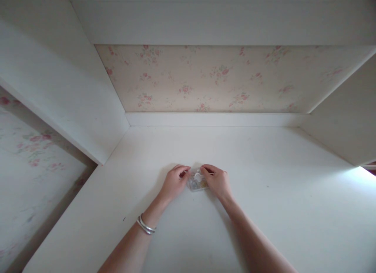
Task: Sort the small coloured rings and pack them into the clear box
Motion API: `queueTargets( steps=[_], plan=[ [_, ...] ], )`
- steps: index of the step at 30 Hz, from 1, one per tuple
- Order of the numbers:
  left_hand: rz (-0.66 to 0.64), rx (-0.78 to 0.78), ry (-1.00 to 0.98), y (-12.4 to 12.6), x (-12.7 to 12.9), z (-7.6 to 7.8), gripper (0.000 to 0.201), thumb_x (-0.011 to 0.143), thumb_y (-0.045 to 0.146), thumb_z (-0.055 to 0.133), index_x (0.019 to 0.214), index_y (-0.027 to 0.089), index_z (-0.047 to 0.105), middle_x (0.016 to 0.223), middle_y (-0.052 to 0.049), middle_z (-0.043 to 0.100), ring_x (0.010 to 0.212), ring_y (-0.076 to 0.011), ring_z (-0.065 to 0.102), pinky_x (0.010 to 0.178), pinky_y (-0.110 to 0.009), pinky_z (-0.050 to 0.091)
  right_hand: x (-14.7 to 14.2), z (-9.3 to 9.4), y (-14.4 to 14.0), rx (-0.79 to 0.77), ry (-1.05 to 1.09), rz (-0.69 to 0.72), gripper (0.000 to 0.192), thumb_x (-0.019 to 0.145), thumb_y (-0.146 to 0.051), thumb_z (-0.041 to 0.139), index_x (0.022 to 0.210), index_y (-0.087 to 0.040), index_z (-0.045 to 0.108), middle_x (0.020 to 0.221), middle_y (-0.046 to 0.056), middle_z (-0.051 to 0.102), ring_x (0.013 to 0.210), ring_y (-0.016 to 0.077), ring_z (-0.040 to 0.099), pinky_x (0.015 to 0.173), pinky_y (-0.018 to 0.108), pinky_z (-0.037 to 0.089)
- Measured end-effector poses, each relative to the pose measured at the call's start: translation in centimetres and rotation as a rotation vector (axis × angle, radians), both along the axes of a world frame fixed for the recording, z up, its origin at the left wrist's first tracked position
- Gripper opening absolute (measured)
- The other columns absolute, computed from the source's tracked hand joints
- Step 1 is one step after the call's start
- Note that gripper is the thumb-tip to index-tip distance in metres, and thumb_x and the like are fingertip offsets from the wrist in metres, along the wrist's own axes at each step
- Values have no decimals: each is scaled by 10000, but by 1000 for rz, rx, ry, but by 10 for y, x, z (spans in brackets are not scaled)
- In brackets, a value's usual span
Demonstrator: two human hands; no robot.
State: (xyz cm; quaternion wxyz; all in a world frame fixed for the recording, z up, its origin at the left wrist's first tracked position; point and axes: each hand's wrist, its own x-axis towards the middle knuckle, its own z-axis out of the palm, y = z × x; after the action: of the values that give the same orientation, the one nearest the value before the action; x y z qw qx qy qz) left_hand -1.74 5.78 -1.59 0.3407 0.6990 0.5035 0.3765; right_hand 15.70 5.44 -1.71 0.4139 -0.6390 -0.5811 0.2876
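Observation:
A small clear plastic box lies on the white tabletop between my two hands, with small gold-coloured and clear pieces showing through it. Over its back part a small curved white piece is visible, thin and cord-like. My left hand is closed in a pinch at the box's left side, and a thin bit of white shows by its fingertips. At the right side my right hand pinches likewise, again with a thin white bit between thumb and fingers. My fingers partly cover the box's back corners.
The white tabletop has a low back ledge and a floral-papered wall behind it. White side panels stand at left and right. A shelf edge runs overhead. A silver bangle circles my left wrist.

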Motion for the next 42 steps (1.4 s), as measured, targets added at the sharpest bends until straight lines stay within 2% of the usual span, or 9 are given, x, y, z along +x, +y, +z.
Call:
queueTargets(
  steps=[12, 29, 42],
  plan=[
    [-6, 9, 32, 0, -1, 2, 223, 839, 292, 521, 962, 192, 678, 935, -36, 678, 774, -136, 619, 716, -241, 489, -1, 3, -1, -28, 4, 22, 265, 776, -363, 500, 825, -205, 708, 823, 27, 710, 745, 169, 652, 703, 266, 476],
    [11, 14, 37, 0, -1, 5, 218, 841, 271, 504, 940, 206, 687, 966, -34, 676, 865, -157, 607, 777, -271, 491, 2, -7, 3, -60, 52, 3, 287, 771, -358, 505, 866, -191, 717, 833, 41, 714, 761, 191, 651, 679, 281, 493],
    [16, 19, 21, 1, 0, 2, 219, 841, 271, 498, 922, 211, 693, 950, -31, 679, 865, -157, 608, 779, -273, 492, 0, -4, 1, -50, -36, 11, 291, 793, -347, 481, 880, -200, 716, 842, 37, 715, 762, 183, 651, 703, 284, 487]
  ],
)
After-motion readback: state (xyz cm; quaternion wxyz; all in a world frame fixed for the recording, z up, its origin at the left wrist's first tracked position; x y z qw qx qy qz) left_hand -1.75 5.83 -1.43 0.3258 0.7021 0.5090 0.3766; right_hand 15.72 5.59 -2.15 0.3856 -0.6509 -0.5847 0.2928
